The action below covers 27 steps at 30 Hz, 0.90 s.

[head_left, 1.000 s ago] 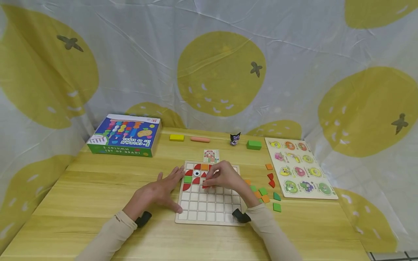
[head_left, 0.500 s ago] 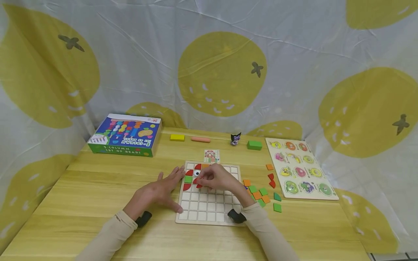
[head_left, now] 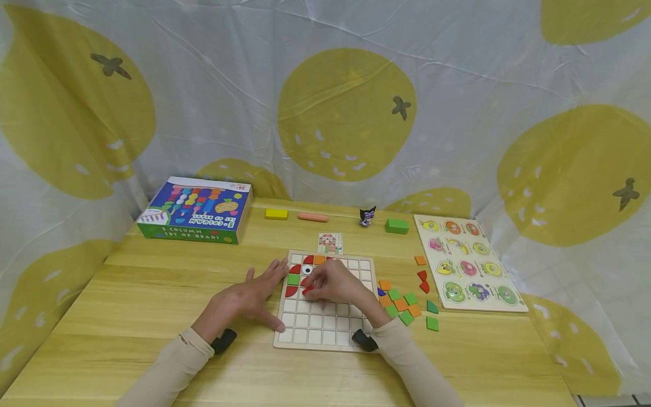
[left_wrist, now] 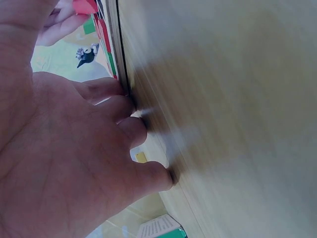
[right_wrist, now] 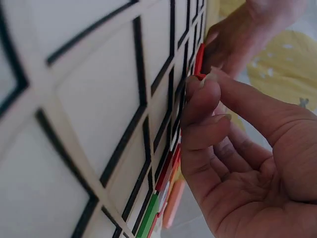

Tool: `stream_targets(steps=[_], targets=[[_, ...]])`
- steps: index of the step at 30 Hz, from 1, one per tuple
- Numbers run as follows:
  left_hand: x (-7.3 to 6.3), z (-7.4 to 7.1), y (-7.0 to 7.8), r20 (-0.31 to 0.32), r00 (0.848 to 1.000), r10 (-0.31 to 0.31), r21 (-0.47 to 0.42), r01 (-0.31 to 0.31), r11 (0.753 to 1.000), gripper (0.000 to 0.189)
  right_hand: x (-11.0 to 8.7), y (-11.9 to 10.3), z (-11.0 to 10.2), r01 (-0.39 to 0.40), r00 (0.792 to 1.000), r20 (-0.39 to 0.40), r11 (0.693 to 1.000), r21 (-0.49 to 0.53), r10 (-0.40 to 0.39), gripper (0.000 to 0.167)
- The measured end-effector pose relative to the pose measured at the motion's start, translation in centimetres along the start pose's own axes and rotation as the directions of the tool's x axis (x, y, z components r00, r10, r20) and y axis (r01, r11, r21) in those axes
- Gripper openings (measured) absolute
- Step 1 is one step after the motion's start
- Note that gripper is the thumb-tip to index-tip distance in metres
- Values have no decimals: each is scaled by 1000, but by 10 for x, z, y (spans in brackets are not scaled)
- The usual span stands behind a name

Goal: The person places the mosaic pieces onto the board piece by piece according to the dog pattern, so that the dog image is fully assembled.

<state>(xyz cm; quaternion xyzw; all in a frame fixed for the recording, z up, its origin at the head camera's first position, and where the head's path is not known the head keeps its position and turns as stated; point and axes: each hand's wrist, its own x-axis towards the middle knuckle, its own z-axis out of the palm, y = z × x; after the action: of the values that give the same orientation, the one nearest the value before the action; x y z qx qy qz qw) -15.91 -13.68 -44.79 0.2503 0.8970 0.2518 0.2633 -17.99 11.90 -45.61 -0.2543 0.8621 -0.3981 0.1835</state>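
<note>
My right hand (head_left: 333, 282) pinches a small red tile (right_wrist: 200, 76) between thumb and fingertips, low over the upper left cells of the wooden grid board (head_left: 329, 323). Much of this tile is covered by the fingers. Spread wide, my left hand (head_left: 249, 297) rests along the board's left side, thumb and fingertips at its edge. Set in cells around the right fingertips are red quarter-round tiles (head_left: 291, 291), a round eye tile (head_left: 307, 270), a green square tile (head_left: 293, 279) and an orange square tile (head_left: 319, 260). The right hand hides some cells.
Loose green and orange tiles (head_left: 400, 305) lie right of the board, with red ones (head_left: 423, 281) beyond. A pattern card (head_left: 330, 243) sits behind it. Farther out are a bead-set box (head_left: 195, 212), fruit puzzle board (head_left: 470, 263), small figurine (head_left: 367, 216) and green block (head_left: 396, 226).
My right hand has shifted left across the board with the red tile, uncovering more of the loose tiles on the right. My left hand stays in place.
</note>
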Motion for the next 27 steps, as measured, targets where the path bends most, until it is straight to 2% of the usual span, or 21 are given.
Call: stream_targets(steps=[5, 8, 21, 27], targets=[[0, 0, 1, -1, 1000, -6, 4, 6, 1000, 133, -2, -5, 1, -2, 1000, -17, 998, -70, 1, 20], [0, 0, 1, 0, 1000, -6, 0, 6, 1000, 133, -4, -6, 0, -3, 1000, -24, 996, -86, 1, 19], [0, 0, 0, -5, 1000, -4, -3, 4, 1000, 133, 3, -6, 5, 62, 998, -28, 994, -86, -64, 9], [1, 1, 1, -3, 1000, -10, -2, 10, 1000, 134, -6, 0, -8, 90, 996, -20, 995, -52, -91, 8]])
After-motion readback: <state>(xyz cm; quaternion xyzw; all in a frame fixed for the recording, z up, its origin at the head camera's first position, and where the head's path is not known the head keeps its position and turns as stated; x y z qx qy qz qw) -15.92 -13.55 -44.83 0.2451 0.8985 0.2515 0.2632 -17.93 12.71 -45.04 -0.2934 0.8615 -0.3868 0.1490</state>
